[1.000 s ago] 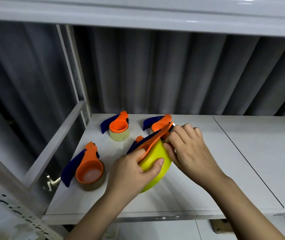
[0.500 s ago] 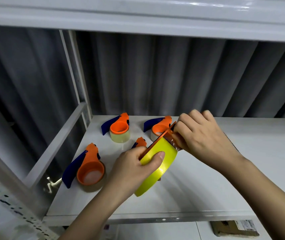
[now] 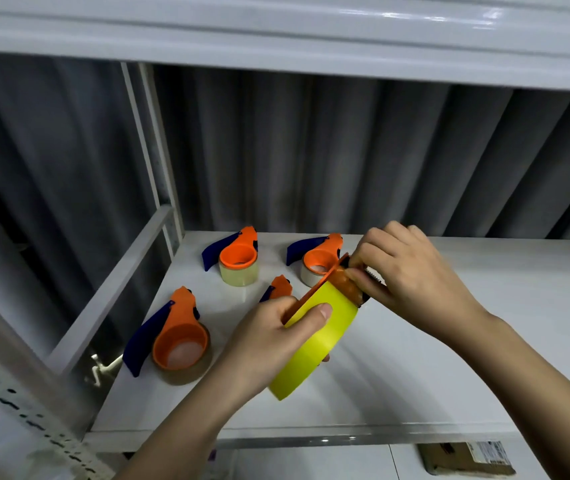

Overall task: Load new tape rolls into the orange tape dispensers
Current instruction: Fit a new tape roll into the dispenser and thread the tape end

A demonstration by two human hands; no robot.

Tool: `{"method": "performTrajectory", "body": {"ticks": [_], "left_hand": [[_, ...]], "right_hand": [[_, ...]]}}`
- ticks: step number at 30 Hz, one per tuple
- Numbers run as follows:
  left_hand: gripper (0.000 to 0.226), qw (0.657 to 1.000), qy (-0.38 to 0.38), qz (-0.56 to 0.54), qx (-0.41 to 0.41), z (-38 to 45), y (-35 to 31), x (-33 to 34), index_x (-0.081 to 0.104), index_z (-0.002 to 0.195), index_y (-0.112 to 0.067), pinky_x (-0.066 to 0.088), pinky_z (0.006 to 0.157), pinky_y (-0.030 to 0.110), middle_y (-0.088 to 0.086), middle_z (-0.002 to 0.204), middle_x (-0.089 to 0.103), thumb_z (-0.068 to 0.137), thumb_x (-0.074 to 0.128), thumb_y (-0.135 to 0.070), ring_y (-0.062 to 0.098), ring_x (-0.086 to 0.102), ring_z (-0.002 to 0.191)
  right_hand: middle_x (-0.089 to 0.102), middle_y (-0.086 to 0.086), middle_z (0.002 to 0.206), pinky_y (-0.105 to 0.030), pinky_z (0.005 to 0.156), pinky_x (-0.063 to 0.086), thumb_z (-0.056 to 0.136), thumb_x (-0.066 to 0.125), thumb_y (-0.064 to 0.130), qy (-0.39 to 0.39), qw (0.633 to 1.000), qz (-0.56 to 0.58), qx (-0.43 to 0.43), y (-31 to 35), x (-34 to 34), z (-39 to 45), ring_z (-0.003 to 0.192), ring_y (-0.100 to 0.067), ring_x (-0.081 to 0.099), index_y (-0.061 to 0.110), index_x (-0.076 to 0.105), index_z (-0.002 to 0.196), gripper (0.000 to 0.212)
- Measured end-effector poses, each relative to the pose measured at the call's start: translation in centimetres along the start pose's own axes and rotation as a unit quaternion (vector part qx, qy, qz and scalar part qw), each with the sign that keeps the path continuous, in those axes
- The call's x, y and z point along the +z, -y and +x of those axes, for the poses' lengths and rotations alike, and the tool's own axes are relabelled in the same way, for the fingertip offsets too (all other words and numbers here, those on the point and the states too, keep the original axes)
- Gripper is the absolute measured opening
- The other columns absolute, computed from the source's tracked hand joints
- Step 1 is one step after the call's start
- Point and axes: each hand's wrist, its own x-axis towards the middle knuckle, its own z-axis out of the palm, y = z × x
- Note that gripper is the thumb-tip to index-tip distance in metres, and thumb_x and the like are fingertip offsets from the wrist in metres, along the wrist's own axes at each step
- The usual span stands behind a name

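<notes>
Both hands busy above shelf [image 3: 415, 375]: left hand [image 3: 266, 341] grips yellow tape roll [image 3: 314, 344] mounted on orange dispenser [image 3: 314, 289]; right hand [image 3: 411, 275] pinches tape end at cutter. Step: threading. Next likely needs tape pulled over blade.

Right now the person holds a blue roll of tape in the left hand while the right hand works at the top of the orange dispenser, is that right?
Not quite: the roll is yellow, not blue, as the head view shows. The rest stands: the left hand grips it, and the right hand pinches at the top end of the orange dispenser fitted to it.
</notes>
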Motion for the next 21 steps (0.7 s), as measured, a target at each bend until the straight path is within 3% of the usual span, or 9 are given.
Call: {"method": "performTrajectory", "body": {"ticks": [2, 6, 10, 12, 14, 16, 18, 21], "left_hand": [[0.035, 0.999, 0.026, -0.033, -0.019, 0.10, 0.29, -0.11, 0.057, 0.100, 0.009, 0.055, 0.063, 0.032, 0.017, 0.074, 0.070, 0.092, 0.056, -0.024, 0.019, 0.069, 0.060], [0.021, 0.994, 0.065, -0.072, -0.048, -0.03, -0.03, -0.49, 0.060, 0.104, 0.002, 0.048, 0.050, 0.014, 0.001, 0.066, 0.070, 0.095, 0.051, -0.015, 0.005, 0.066, 0.055], [0.017, 0.993, 0.055, -0.077, -0.073, -0.47, -0.37, -0.40, 0.052, 0.079, -0.016, 0.044, 0.042, 0.009, -0.010, 0.045, 0.063, 0.095, 0.048, -0.011, -0.002, 0.060, 0.043], [0.023, 0.995, 0.026, -0.072, -0.065, -0.40, -0.37, -0.18, 0.046, 0.072, -0.020, 0.046, 0.054, 0.015, -0.002, 0.053, 0.061, 0.093, 0.054, -0.019, 0.007, 0.060, 0.051], [0.026, 0.998, 0.009, -0.047, -0.047, -0.38, -0.45, -0.22, 0.047, 0.075, -0.020, 0.041, 0.070, 0.029, 0.008, 0.077, 0.051, 0.074, 0.062, -0.042, 0.017, 0.052, 0.072], [0.031, 0.998, 0.023, -0.036, -0.047, -0.51, -0.57, -0.34, 0.049, 0.081, -0.019, 0.040, 0.072, 0.032, 0.009, 0.082, 0.049, 0.072, 0.059, -0.047, 0.017, 0.051, 0.076], [0.017, 0.997, 0.024, -0.045, -0.054, -0.11, 0.03, -0.46, 0.050, 0.076, -0.019, 0.046, 0.065, 0.022, 0.003, 0.068, 0.061, 0.091, 0.053, -0.026, 0.013, 0.059, 0.064], [0.023, 0.998, 0.018, -0.043, -0.050, -0.11, 0.25, -0.45, 0.051, 0.073, -0.021, 0.045, 0.048, 0.010, -0.013, 0.049, 0.064, 0.095, 0.048, -0.014, -0.004, 0.059, 0.045]], "right_hand": [[0.056, -0.002, 0.080, -0.033, 0.060, 0.031, 0.099, 0.038, 0.038, 0.010, 1.000, -0.008, -0.003, -0.05, 0.14, 0.09, 0.070, -0.022, 0.046, 0.014, 0.060, 0.084, 0.036], [0.061, 0.001, 0.081, -0.033, 0.061, 0.033, 0.099, 0.036, 0.037, 0.013, 1.000, 0.016, 0.005, 0.06, 0.22, -0.04, 0.072, -0.020, 0.047, 0.016, 0.061, 0.089, 0.035], [0.059, 0.006, 0.086, -0.030, 0.066, 0.034, 0.096, 0.039, 0.031, 0.029, 0.994, 0.104, 0.018, 0.72, 0.23, -0.14, 0.077, -0.009, 0.039, 0.021, 0.057, 0.098, 0.020], [0.057, 0.011, 0.089, -0.026, 0.071, 0.034, 0.096, 0.037, 0.030, 0.063, 0.987, 0.147, 0.013, 0.56, 0.31, -0.06, 0.080, -0.004, 0.036, 0.025, 0.053, 0.096, 0.016], [0.054, 0.020, 0.092, -0.017, 0.077, 0.032, 0.096, 0.039, 0.024, 0.093, 0.974, 0.205, 0.021, 0.22, 0.42, -0.02, 0.084, 0.002, 0.037, 0.027, 0.055, 0.095, 0.016], [0.052, 0.026, 0.091, -0.011, 0.080, 0.033, 0.095, 0.045, 0.019, 0.111, 0.956, 0.268, 0.051, 0.00, 0.36, 0.09, 0.090, 0.004, 0.043, 0.027, 0.060, 0.095, 0.017], [0.052, 0.028, 0.091, -0.008, 0.081, 0.033, 0.095, 0.046, 0.020, 0.126, 0.942, 0.304, 0.070, -0.02, 0.24, 0.27, 0.094, 0.006, 0.045, 0.026, 0.064, 0.096, 0.018], [0.054, 0.029, 0.092, -0.006, 0.082, 0.033, 0.097, 0.043, 0.026, 0.147, 0.925, 0.337, 0.094, -0.01, 0.10, 0.43, 0.098, 0.008, 0.046, 0.030, 0.064, 0.097, 0.021]]}}
